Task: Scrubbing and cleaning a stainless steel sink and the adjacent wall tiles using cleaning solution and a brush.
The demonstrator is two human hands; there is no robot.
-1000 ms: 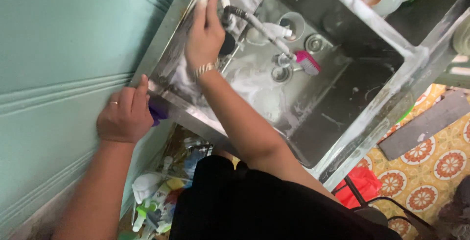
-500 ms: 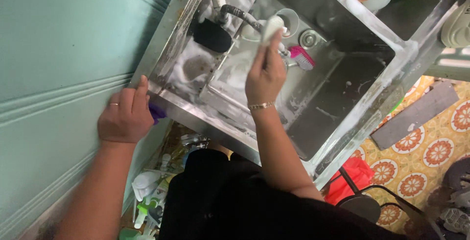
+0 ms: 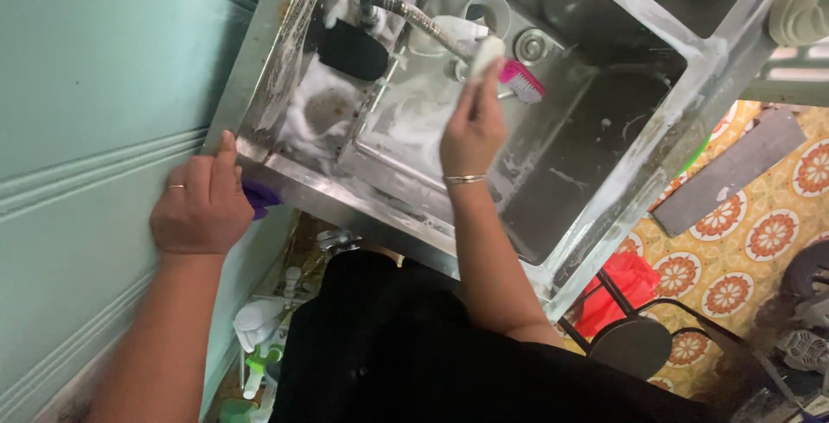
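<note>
Gripping a pale soapy sponge (image 3: 486,50), our right hand (image 3: 471,129) has swung from the sink's (image 3: 604,190) sudsy left ledge toward the pink brush (image 3: 521,79); our left hand (image 3: 201,207) stays clamped on a purple object (image 3: 261,198) at the corner

Soapy stainless-steel sink (image 3: 604,207) carrying a black sponge (image 3: 350,47) on its ledge; a pink-bristled brush (image 3: 521,80) and white cup (image 3: 490,10) lie in the basin.

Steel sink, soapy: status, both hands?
Left hand braced on steel sink corner. Right hand holds white sponge over basin. Pink brush just beside.
</note>
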